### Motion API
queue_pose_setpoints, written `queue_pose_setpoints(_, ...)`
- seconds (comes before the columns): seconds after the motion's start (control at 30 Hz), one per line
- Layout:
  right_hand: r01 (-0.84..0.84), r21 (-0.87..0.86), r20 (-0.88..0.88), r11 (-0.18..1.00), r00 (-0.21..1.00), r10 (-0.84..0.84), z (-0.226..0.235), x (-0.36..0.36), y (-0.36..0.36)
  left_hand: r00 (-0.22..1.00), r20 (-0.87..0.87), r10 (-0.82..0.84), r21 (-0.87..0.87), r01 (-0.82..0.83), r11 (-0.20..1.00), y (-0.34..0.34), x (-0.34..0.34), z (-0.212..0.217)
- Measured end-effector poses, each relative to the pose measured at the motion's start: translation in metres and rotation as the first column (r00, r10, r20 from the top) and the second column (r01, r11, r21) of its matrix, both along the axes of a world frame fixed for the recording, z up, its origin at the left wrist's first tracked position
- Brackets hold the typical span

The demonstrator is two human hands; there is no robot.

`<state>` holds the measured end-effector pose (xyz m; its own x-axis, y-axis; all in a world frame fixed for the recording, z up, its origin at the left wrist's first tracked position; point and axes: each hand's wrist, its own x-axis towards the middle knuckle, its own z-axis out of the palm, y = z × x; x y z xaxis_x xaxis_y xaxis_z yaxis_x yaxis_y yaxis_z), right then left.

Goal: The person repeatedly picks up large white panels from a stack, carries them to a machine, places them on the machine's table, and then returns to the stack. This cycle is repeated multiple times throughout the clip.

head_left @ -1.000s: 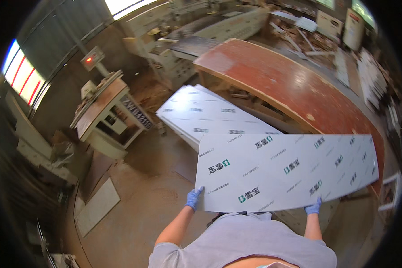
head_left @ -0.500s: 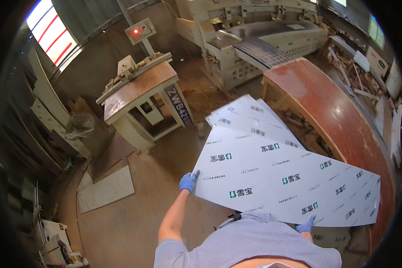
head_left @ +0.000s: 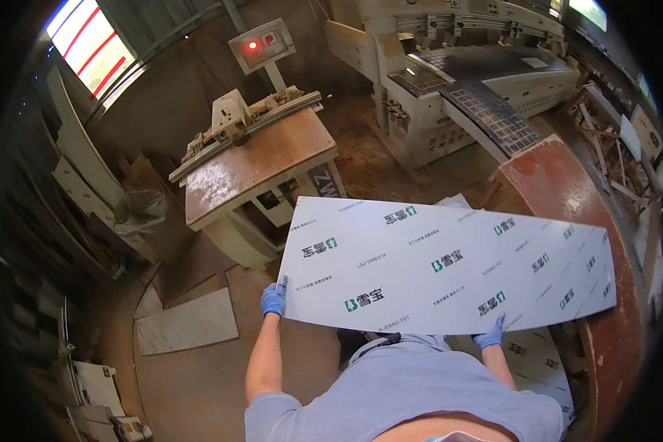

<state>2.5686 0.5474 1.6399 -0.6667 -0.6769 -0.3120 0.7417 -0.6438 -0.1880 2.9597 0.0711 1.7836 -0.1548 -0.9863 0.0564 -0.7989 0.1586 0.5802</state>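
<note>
I carry a large flat white panel, covered in printed film with green and black marks, held in front of my body. My left hand, in a blue glove, grips its left edge with the thumb on top and the fingers underneath. At the near edge my right hand, gloved the same, closes on the panel with the thumb on its face. The panel's right end reaches over a curved-looking red-brown bench. Another printed panel shows partly, lower down beside my right forearm.
Ahead to the left stands a wooden-topped machine with a control box showing a red light. A large beige machine with a dark bed stands beyond. A pale board lies on the floor; scrap wood is piled far right.
I have lifted the panel and turned toward the left machine, so the panel hides most of the sheets behind it. Both hands keep their grip.
</note>
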Motion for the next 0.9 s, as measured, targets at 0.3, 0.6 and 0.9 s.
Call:
queue_pose_setpoints(0.3, 0.108, -0.026, 0.026, 0.994, 0.994, -0.107, -0.052, -0.058, -0.007, 0.999, -0.022, 0.024, -0.074, -0.026, 0.997, 0.023, -0.039, -0.047)
queue_pose_setpoints(0.6, -0.005, 0.080, 0.151, 0.997, 0.989, -0.008, -0.033, -0.089, -0.056, 0.970, -0.217, 0.110, 0.050, -0.101, 0.994, 0.002, -0.024, -0.131)
queue_pose_setpoints(0.9, -0.107, 0.225, 0.153, 0.969, 0.985, 0.073, 0.000, -0.121, -0.075, 0.938, -0.279, 0.207, -0.005, -0.217, 0.976, -0.001, -0.037, -0.164)
